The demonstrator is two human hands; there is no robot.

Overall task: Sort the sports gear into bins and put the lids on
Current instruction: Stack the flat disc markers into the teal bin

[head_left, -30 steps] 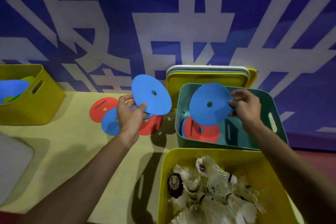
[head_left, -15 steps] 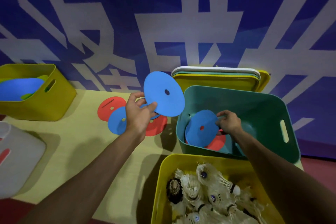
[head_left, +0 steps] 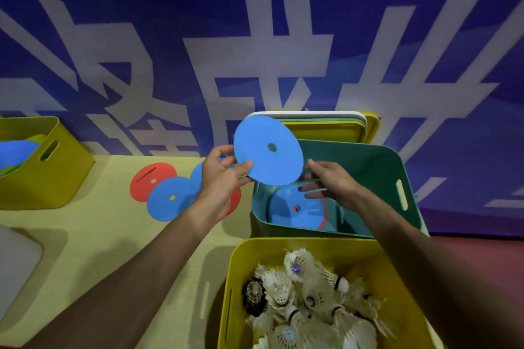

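Note:
My left hand (head_left: 224, 178) pinches a blue flat disc (head_left: 269, 150) by its left edge and holds it tilted over the left rim of the teal bin (head_left: 377, 161). My right hand (head_left: 331, 181) hovers over the bin with fingers spread, just right of that disc and holding nothing. Inside the bin a blue disc (head_left: 292, 210) lies on a red one. On the table to the left lie a red disc (head_left: 150, 178) and a blue disc (head_left: 170, 201), with more partly hidden behind my left hand.
A yellow bin (head_left: 365, 252) full of shuttlecocks (head_left: 300, 300) stands in front of the teal bin. Stacked lids (head_left: 326, 125) lean behind it. Another yellow bin (head_left: 51, 167) with discs sits at the far left. A grey lid (head_left: 17, 269) lies at the left edge.
My right hand let go of its blue disc inside the teal bin and rose, open. My left hand carried its blue disc to the right, over the bin's rim.

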